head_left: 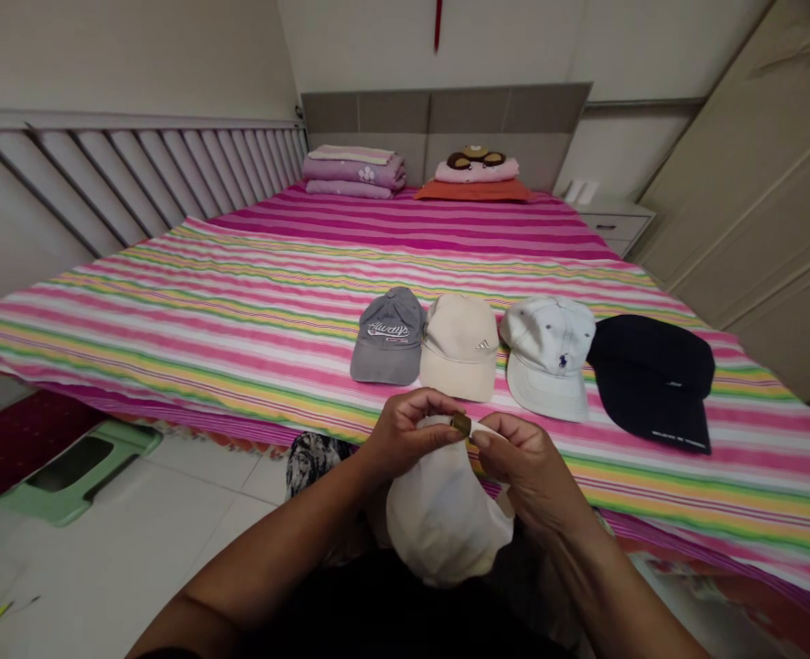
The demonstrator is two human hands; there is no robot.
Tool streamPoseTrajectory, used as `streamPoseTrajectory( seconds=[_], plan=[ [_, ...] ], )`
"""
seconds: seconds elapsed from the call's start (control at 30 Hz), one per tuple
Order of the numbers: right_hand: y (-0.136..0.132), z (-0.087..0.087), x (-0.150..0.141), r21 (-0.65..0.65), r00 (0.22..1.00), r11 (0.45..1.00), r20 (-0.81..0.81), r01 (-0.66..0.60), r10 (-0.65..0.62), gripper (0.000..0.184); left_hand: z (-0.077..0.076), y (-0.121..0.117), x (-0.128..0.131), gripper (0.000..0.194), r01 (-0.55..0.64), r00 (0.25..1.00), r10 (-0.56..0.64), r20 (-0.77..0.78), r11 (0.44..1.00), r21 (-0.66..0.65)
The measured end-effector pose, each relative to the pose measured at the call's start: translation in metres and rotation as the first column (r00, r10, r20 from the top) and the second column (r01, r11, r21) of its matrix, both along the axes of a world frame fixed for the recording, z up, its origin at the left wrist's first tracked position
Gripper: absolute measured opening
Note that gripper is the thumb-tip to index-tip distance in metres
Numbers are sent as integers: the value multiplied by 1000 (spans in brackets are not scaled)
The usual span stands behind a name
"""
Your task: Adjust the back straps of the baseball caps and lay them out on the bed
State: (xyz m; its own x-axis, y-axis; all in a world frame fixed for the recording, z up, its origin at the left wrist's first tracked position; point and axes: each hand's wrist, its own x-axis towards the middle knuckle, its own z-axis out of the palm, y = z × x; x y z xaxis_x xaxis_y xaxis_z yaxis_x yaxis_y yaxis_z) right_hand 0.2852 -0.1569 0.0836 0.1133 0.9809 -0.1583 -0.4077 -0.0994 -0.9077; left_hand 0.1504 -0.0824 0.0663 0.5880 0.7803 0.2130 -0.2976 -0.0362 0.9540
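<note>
- Off-white cap: lower centre of frame, up in both hands in front of the person's dark clothing. Rounded crown faces down, strap end on top.
- Left hand: closed, thumb and fingers pinching the cap's strap area at the left side of the buckle.
- Buckle: small, brass-coloured, between the two hands just below frame centre.
- Right hand: also closed, thumb and index finger pinching the white strap right of the buckle. Can't tell whether the strap is threaded fully through; fingers cover part of it.
- Row of caps on the striped bed sheet, centre to right of frame, brims toward the bottom: grey cap with "Always" lettering, then beige cap touching it, pale cap with a small dark logo, black cap touching the pale one at far right.
- Upper centre: purple bedding folded left, pink-and-orange pile right, both in front of the headboard.
- Lower left: green stool on the tiled floor.
- Right, upper part: white nightstand beside the bed.
</note>
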Motion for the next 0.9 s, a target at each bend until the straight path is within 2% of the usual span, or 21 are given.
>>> streamPoseTrajectory(
  seconds=[0.17,0.3,0.57,0.73,0.9],
  plan=[
    [2,0,-3,-10,993,997,-95,-72,71,27,0,-1,1,23,57,995,-50,81,994,-89],
    [2,-1,-1,25,974,989,-167,-149,151,21,1,-2,1,22,41,994,-30,109,995,-96],
    [3,-1,1,-7,989,990,-38,-143,143,21,0,-1,0,21,89,992,-81,92,992,-84],
    [5,-3,11,-20,989,992,81,-124,125,21,0,0,0,24,78,989,-55,140,984,-162],
    [5,-4,8,30,987,991,91,-133,130,21,-1,-1,1,26,159,987,-146,70,959,-236]
  ],
)
